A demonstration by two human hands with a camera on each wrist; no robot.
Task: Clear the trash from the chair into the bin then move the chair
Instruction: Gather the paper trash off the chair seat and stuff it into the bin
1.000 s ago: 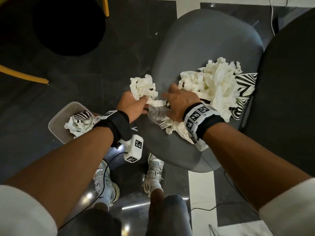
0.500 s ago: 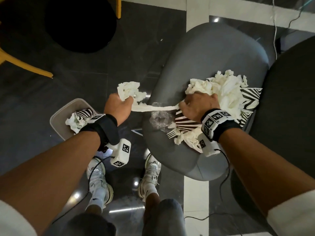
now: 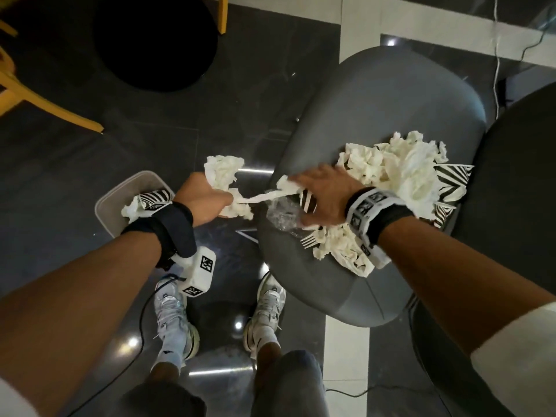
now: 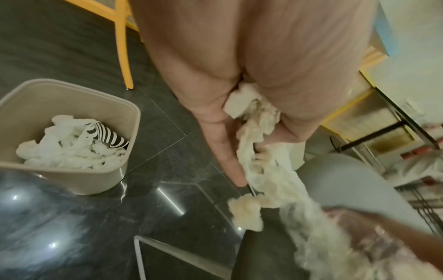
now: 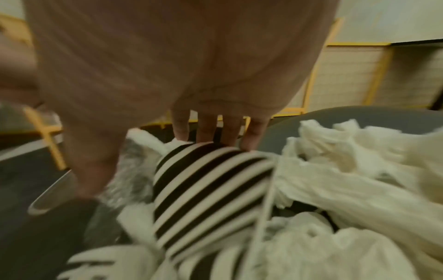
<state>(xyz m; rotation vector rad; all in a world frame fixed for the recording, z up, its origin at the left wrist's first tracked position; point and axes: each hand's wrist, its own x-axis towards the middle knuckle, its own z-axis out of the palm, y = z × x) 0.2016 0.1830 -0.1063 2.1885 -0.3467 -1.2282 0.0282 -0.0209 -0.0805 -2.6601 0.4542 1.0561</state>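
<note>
The grey chair (image 3: 391,100) carries a pile of crumpled white tissue (image 3: 406,173), zebra-striped paper (image 3: 451,182), clear plastic wrap (image 3: 282,215) and a white fork (image 3: 310,242). My left hand (image 3: 207,200) grips a tissue wad (image 3: 222,173) in the air between chair and bin. A thin strip of the wad stretches back to the seat. My right hand (image 3: 322,191) lies spread over the trash at the seat's left edge. The right wrist view shows its straight fingers (image 5: 215,128) touching striped paper (image 5: 203,189). The beige bin (image 3: 105,206) on the floor holds tissue and striped paper.
A yellow-legged chair (image 3: 60,112) and a black round seat (image 3: 156,43) stand at the upper left. A dark tabletop (image 3: 517,191) borders the chair on the right. Cables (image 3: 496,55) run along the floor. My white shoes (image 3: 174,314) are just below the bin and chair.
My right hand let go of the tissue strip, spread its fingers and slid left over the trash. My left hand still grips its wad and has drawn it a little further from the chair.
</note>
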